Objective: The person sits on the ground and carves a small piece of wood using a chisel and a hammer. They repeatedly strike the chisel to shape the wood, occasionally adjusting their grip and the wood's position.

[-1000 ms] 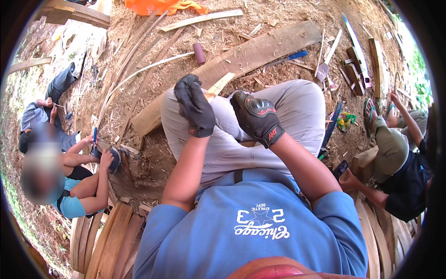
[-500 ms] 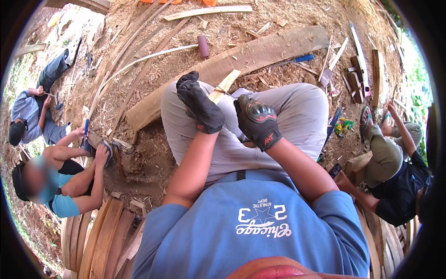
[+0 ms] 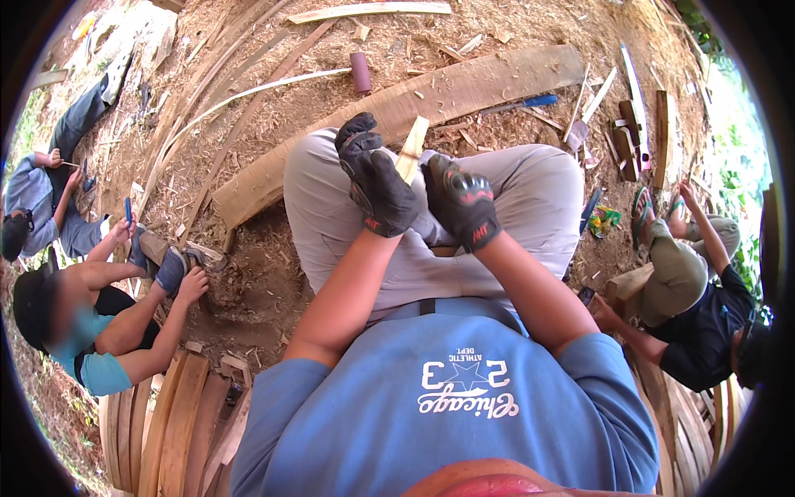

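Above my lap, my left hand (image 3: 377, 178) in a black work glove is closed on a short, pale piece of wood (image 3: 411, 151). The wood stands tilted, its split-looking end pointing away from me. Close beside it on the right, my right hand (image 3: 460, 204), gloved in black with red marks and a hard knuckle guard, is closed in a fist. Its fingers face down and inward, so whatever they may hold is hidden. Both hands are over my crossed legs in grey trousers (image 3: 530, 190).
A long curved plank (image 3: 489, 87) lies just beyond my knees, near a brown cylindrical mallet head (image 3: 360, 74) and a blue-handled tool (image 3: 540, 100). At right are a saw (image 3: 636, 108) and wooden blocks (image 3: 627, 149). People sit close on both sides; wood shavings cover the ground.
My left hand has moved slightly right, and the piece of wood stands more upright. The right hand has turned a little, and the hands are closer together.
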`<state>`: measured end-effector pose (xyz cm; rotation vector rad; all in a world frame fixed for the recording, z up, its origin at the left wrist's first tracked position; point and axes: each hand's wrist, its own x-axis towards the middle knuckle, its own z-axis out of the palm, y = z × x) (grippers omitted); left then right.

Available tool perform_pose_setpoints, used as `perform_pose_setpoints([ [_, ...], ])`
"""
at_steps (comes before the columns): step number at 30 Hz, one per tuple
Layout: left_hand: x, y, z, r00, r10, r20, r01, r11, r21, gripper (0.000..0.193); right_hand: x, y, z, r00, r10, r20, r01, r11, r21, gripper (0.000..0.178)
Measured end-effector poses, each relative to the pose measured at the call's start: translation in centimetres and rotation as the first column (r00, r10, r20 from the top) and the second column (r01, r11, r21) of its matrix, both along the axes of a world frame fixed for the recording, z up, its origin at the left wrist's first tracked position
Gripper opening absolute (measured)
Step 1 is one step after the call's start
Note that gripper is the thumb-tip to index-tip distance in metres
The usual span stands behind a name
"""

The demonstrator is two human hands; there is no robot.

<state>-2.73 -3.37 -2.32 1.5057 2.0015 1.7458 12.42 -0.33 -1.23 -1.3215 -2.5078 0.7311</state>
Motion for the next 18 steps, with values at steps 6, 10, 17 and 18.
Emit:
perform_pose_setpoints([
  [6,0.3,0.2,0.0,0.998,0.016,-0.061,-0.017,1.000,-0.013,0.020,-0.7,0.0,1.5,1.000,0.008,-0.015,-0.008,1.000,-0.007,0.013],
  [10,0.4,0.6,1.6,0.990,-0.088,-0.110,0.086,0.996,-0.022,0.018,-0.1,1.4,-1.5,0.980,-0.088,0.179,0.118,0.980,-0.160,0.015],
  [17,0.4,0.4,1.7,0.990,-0.136,-0.040,0.130,0.985,-0.112,0.019,0.3,0.5,-2.9,0.999,-0.035,-0.003,0.035,0.998,-0.044,0.014],
  [18,0.3,0.5,2.2,0.995,-0.101,-0.018,0.098,0.985,-0.144,0.019,-0.4,0.6,-1.3,0.998,-0.057,-0.027,0.056,0.998,-0.042,0.014],
])
